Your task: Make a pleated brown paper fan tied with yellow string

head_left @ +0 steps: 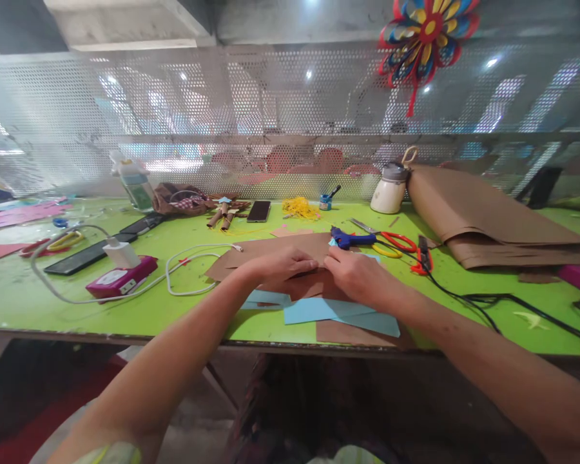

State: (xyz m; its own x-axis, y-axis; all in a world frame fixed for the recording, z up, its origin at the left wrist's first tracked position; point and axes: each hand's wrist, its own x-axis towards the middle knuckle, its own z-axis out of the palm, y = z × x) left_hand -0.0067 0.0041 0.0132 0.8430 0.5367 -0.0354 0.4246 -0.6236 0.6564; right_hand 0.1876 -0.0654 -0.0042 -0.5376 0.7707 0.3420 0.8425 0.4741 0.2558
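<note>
Nearest up: front edge of a lime green table (188, 309), scuffed and a bit grimy. Just past it, sheets of blue paper (314, 310) lying flat. Then left hand (283, 264) and right hand (355, 274), fingertips nearly meeting, both curled down and closed on the brown paper (309, 283) sitting on top of the blue stuff, middle of the table. Off to the left, a white cable (183, 264) looping round a pink box (120, 277). Right of the hands, a blue glue gun (350, 238) beside orange scissors (396, 241). Further back, a phone (259, 211), yellow string (299, 207), a white jug (390, 188) (maybe a kettle, too blurry) and a big brown paper stack (488, 225). Behind everything, a perforated metal screen (174, 109), with a paper pinwheel (428, 32) hung up top.
</note>
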